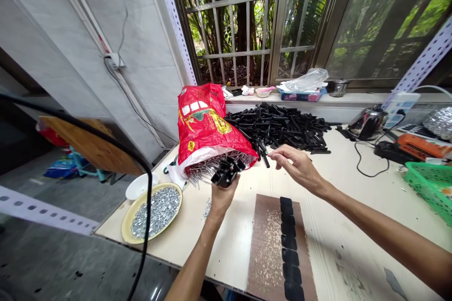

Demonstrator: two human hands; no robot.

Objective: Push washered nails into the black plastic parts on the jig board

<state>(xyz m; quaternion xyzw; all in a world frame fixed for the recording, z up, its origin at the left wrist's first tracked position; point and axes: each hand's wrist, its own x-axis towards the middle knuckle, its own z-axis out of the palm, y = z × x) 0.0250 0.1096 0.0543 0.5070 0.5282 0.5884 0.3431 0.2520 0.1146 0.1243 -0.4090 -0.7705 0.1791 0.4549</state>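
Observation:
My left hand is wrapped round a bundle of black plastic strips, their ends pointing up, in front of the red bag's mouth. My right hand has its thumb and forefinger pinched together at the near edge of the pile of black strips. One strip is right by those fingertips; whether they grip it I cannot tell. Thin metal rods stick out of the red bag. Below my hands lies a brown board with a row of black rounded pieces.
A yellow bowl of small metal parts stands at the table's left edge, beside a white bowl. To the right are a kettle, an orange tool and a green basket. A black cable hangs across the left foreground.

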